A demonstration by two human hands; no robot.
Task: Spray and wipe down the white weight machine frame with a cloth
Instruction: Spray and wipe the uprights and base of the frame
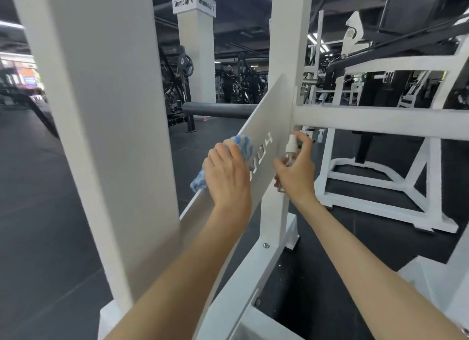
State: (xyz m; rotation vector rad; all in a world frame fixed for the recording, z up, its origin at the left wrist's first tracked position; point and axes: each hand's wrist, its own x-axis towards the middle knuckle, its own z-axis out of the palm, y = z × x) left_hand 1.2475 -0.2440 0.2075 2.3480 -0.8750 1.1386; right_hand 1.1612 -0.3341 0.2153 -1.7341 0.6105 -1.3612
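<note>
Entry: white frame, near upright filling the left of view, with a slanted panel running up from it to a second upright. Left hand: fingers curled over a blue-and-white cloth, pressing it against the panel's upper edge, just beside the cut-out lettering. Right hand: clasped round a small bottle, forefinger arched onto the white pump head, held close to the panel face and just right of the cloth. Step judged: spraying beside the wiping hand.

Risks, as judged: with the hands this near each other, mist could land on the left fingers rather than the metal. Spray could pass through the letter cut-outs or over the edge onto the dark floor and leave it slick. The cloth's loose tail hangs behind the panel and could drag or snag there. A narrow bottle worked one-handed could twist in the grip and aim astray.

Not determinable: the bottle's body and fill level, which are behind the palm, and which way the nozzle faces. Also whether the panel is wet, its far face, the full lettering, and the frame's base below the lower edge of view. A second bottle stands on the floor beyond, too small to detail.
</note>
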